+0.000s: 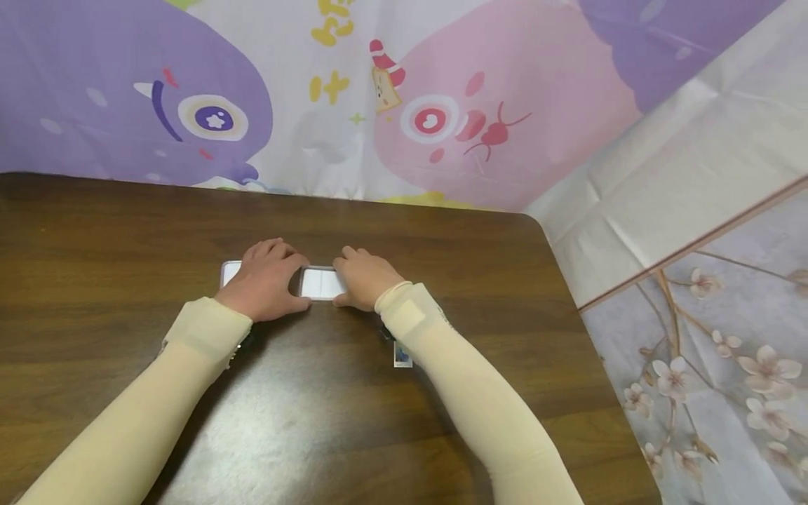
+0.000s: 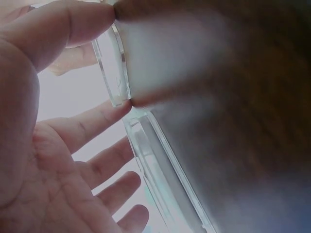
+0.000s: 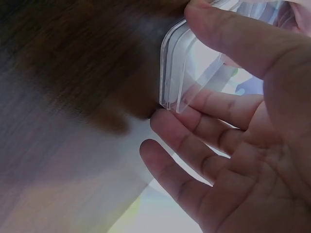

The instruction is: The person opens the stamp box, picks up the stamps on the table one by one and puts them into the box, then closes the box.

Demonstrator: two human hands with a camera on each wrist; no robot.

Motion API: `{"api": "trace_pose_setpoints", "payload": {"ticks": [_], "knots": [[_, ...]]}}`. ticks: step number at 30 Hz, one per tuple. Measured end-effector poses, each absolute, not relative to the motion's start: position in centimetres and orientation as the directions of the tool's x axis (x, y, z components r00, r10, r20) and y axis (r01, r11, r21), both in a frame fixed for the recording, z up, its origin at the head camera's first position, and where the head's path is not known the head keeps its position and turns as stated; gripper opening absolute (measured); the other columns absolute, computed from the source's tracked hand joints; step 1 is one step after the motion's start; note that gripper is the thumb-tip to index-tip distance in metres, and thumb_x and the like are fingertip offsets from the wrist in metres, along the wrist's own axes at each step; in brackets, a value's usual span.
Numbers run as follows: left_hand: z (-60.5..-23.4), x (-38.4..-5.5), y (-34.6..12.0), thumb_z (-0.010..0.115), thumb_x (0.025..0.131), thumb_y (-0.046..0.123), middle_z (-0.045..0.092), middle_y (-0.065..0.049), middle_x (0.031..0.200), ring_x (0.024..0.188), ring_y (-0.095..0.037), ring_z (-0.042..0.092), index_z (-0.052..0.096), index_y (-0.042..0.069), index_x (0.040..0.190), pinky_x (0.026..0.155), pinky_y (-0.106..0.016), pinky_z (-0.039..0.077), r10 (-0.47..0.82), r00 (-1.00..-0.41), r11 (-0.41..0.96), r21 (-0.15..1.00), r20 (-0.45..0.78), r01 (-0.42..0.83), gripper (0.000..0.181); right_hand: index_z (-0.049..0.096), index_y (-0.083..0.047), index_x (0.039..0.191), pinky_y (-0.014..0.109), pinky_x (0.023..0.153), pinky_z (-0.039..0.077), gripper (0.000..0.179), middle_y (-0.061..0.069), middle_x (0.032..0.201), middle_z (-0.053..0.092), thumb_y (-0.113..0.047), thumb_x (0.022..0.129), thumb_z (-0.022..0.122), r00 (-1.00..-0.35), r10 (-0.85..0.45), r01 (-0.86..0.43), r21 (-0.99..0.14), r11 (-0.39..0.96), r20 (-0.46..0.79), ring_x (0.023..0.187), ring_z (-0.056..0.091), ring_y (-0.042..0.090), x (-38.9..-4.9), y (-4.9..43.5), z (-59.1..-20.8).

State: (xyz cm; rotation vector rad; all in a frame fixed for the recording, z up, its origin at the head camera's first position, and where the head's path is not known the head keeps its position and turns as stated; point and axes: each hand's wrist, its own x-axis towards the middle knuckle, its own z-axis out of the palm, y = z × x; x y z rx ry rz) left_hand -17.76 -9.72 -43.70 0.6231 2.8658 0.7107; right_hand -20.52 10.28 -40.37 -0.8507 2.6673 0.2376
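A small rectangular clear plastic case point(image 1: 320, 283) with a white-looking top lies on the table between the two hands. My left hand point(image 1: 268, 279) grips its left end, thumb at the near corner and index finger at the far one. From the other end my right hand point(image 1: 367, 278) holds it the same way, the thumb point(image 3: 209, 24) on the near edge and fingers at the far corner. Partly hidden under the left hand is a second clear case point(image 1: 230, 271). In the left wrist view this second case point(image 2: 165, 170) stands close by the left hand's other fingers.
The brown wooden table point(image 1: 303, 421) ends at a cartoon-printed cloth point(image 1: 315, 140) behind and a flower-printed cloth point(image 1: 713, 393) to the right. A small picture card point(image 1: 402, 355) shows beside the right forearm.
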Motion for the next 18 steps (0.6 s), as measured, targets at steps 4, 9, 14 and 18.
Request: {"api": "trace_pose_setpoints", "payload": {"ticks": [4, 9, 14, 18], "knots": [[-43.7, -17.7, -9.7, 0.081, 0.082, 0.030, 0.055, -0.027, 0.137, 0.144, -0.052, 0.030, 0.065, 0.000, 0.131, 0.118, -0.069, 0.017, 0.421, -0.907, 0.803, 0.471, -0.015, 0.365, 0.060, 0.058, -0.008, 0.142, 0.036, 0.094, 0.052, 0.067, 0.007, 0.130, 0.056, -0.050, 0.092, 0.075, -0.768, -0.536, -0.589, 0.058, 0.806, -0.350, 0.116, 0.058, 0.023, -20.5, 10.4, -40.5], [-43.6, -17.6, -9.7, 0.081, 0.082, 0.030, 0.055, -0.027, 0.136, 0.140, -0.051, 0.034, 0.063, 0.000, 0.131, 0.117, -0.068, 0.018, 0.414, -0.910, 0.808, 0.468, -0.018, 0.358, 0.060, 0.058, -0.010, 0.142, 0.035, 0.093, 0.052, 0.065, 0.006, 0.130, 0.056, -0.049, 0.093, 0.074, -0.773, -0.540, -0.584, 0.039, 0.811, -0.334, 0.116, 0.057, 0.021, -20.5, 10.5, -40.8], [-43.5, -17.2, -9.6, 0.079, 0.084, 0.030, 0.053, -0.028, 0.137, 0.141, -0.052, 0.033, 0.061, -0.002, 0.133, 0.118, -0.067, 0.017, 0.405, -0.914, 0.814, 0.468, -0.035, 0.343, 0.061, 0.058, -0.011, 0.143, 0.034, 0.091, 0.053, 0.064, 0.004, 0.129, 0.055, -0.048, 0.093, 0.075, -0.775, -0.546, -0.572, -0.015, 0.820, -0.319, 0.116, 0.056, 0.019, -20.4, 11.0, -41.3], [-43.4, -17.0, -9.3, 0.078, 0.085, 0.029, 0.051, -0.029, 0.141, 0.146, -0.053, 0.028, 0.059, -0.003, 0.135, 0.120, -0.067, 0.012, 0.397, -0.917, 0.816, 0.476, -0.048, 0.328, 0.062, 0.058, -0.011, 0.144, 0.033, 0.092, 0.051, 0.064, 0.004, 0.128, 0.056, -0.047, 0.093, 0.075, -0.775, -0.553, -0.570, -0.042, 0.821, -0.307, 0.115, 0.056, 0.018, -20.3, 11.3, -41.5]]}}
